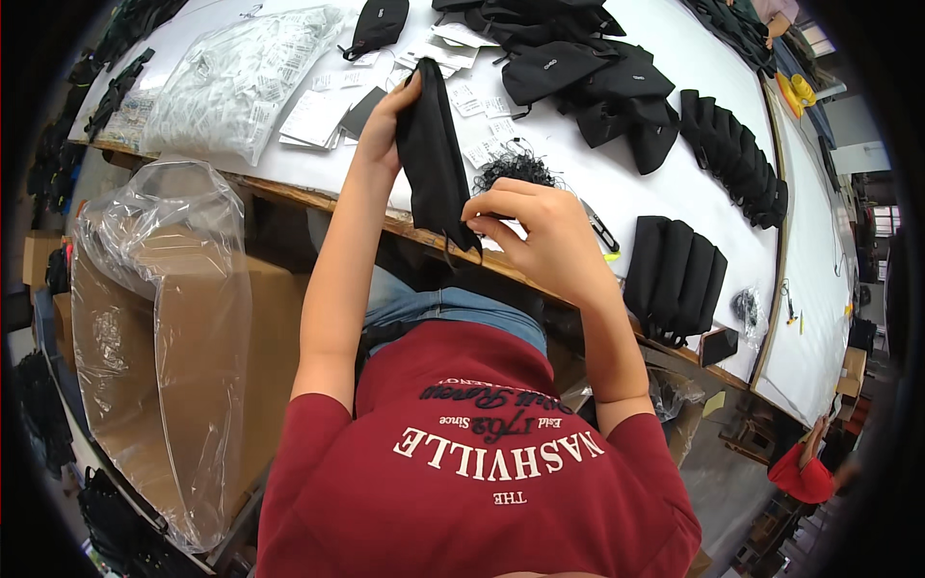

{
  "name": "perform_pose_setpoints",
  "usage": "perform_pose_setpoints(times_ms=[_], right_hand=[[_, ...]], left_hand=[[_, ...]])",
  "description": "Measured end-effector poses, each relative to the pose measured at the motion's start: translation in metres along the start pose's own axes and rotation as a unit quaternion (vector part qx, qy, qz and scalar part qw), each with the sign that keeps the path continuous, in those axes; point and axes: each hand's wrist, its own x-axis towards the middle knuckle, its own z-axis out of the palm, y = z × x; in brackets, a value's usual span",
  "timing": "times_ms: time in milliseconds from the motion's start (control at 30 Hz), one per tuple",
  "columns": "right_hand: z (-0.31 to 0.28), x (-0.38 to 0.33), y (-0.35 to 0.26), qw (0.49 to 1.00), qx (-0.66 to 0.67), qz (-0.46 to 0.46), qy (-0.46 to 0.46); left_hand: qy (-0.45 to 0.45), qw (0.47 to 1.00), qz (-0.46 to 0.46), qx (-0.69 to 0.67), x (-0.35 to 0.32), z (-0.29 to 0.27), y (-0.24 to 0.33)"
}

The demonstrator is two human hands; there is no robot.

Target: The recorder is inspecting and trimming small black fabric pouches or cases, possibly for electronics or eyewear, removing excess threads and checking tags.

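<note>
A slim black fabric pouch (434, 159) is held up over the table's front edge, its long side running toward me. My left hand (385, 125) is closed around its far end, thumb near the top. At the near end, the bent fingers of my right hand (535, 226) pinch the pouch's right edge; the fingertips are partly hidden. A short cord loop hangs from the lower end. Just beyond my right hand lies a tangle of thin black strings (517, 166). A dark cutter-like tool (601, 229) lies to its right.
White cards (313, 120) and a clear bag of labels (246, 82) lie left on the white table. Loose black pouches (593, 82) are heaped at the back, with neat rows (674, 275) at right. A cardboard box (275, 318) with plastic lining (159, 337) stands left below.
</note>
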Motion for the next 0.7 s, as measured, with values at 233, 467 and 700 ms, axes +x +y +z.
perform_pose_setpoints(times_ms=[233, 467, 700], right_hand=[[0.002, -0.001, -0.003, 0.998, -0.043, -0.041, 0.026], [0.012, -0.003, -0.010, 0.998, -0.026, -0.004, 0.060], [0.021, -0.002, -0.008, 0.997, -0.006, -0.013, 0.081]], left_hand=[[0.003, 1.000, 0.008, 0.000, 0.010, -0.009, 0.008], [-0.070, 0.997, -0.010, -0.012, 0.007, -0.017, 0.007], [-0.022, 0.999, -0.026, 0.019, 0.004, -0.007, 0.002]])
